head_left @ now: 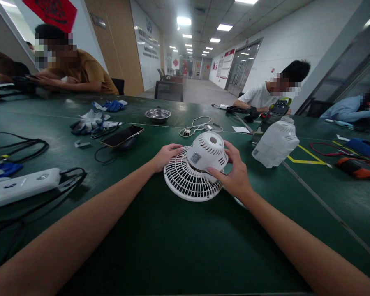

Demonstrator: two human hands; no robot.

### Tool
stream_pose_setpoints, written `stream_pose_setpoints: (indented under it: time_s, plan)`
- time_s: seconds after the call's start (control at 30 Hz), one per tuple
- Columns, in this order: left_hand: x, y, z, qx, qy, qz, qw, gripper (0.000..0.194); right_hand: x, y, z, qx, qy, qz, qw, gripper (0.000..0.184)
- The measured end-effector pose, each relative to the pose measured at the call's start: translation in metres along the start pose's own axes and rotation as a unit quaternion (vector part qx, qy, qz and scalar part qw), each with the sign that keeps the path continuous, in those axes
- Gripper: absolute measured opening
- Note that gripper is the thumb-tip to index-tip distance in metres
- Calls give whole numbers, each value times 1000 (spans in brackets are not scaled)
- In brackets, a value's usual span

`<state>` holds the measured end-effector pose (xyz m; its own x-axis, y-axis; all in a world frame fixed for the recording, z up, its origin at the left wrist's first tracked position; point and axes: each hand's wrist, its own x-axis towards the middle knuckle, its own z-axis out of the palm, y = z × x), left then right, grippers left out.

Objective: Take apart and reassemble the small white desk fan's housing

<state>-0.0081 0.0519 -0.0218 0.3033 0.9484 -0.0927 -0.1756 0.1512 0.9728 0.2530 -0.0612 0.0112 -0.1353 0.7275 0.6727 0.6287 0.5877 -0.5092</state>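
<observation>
A white round fan grille (188, 187) lies on the green table in front of me. On top of it, slightly tilted, is a white motor housing (205, 150) with vent slots, a round hole and a square printed label. A narrow dark gap shows between the housing and the grille hub. My left hand (168, 157) grips the grille's left rim, its fingers partly hidden behind the edge. With thumb in front and fingers at the far right side, my right hand (234, 170) clasps the housing.
Around the grille are a white cable (200, 125), a metal bowl (158, 115), a phone (123, 136), gloves (91, 122) and a power strip (24, 187). To the right stand a translucent white plastic container (276, 144) and an orange-black meter (359, 167). Other people sit across the table.
</observation>
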Motion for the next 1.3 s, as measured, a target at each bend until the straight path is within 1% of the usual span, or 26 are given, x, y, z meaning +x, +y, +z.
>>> stream_pose_setpoints:
  time_s: [0.23,0.37,0.43,0.5,0.57,0.63,0.67,0.73,0.8,0.87,0.9,0.97,1.0,1.17,1.23,1.3]
  plan:
    - [3,-2,-2,4,-1,4,1000,30,1,1,-1,-45,-21,-17,999,83]
    - [5,-5,-4,12,-9,8,1000,33,1,4,-2,-49,-26,-12,998,83]
    - [7,-7,-6,34,-12,18,999,36,1,5,-3,-45,-28,-8,999,84]
    - [7,-6,-8,92,-18,49,994,38,0,6,-3,-43,-29,-9,999,83]
    - [6,0,-9,188,-25,114,975,36,0,5,-3,-45,-29,-14,998,83]
    - [2,9,-7,293,-30,199,935,32,0,5,-4,-49,-27,-20,998,82]
    - [-1,14,-4,324,-37,230,917,31,0,5,-4,-49,-26,-22,998,82]
    - [-9,25,3,379,-85,266,882,38,0,5,-4,-45,-25,-23,998,82]
    - [-17,34,13,407,-142,290,855,45,1,5,-4,-36,-26,-20,999,81]
    - [-23,40,21,417,-180,306,837,54,1,6,-4,-27,-26,-17,999,81]
    - [-26,43,24,418,-193,306,833,57,1,5,-4,-25,-24,-17,999,81]
    - [-31,48,29,414,-200,296,837,62,0,5,-4,-20,-21,-15,999,80]
    - [-32,50,30,407,-197,286,845,62,0,4,-5,-16,-23,-14,1000,79]
    - [-38,55,34,343,-189,215,895,57,-2,6,-7,-2,-43,-19,999,80]
    - [-39,55,35,327,-192,202,903,58,-3,8,-7,5,-47,-16,999,81]
    - [-39,55,35,329,-188,211,901,58,-3,10,-7,19,-53,-10,998,81]
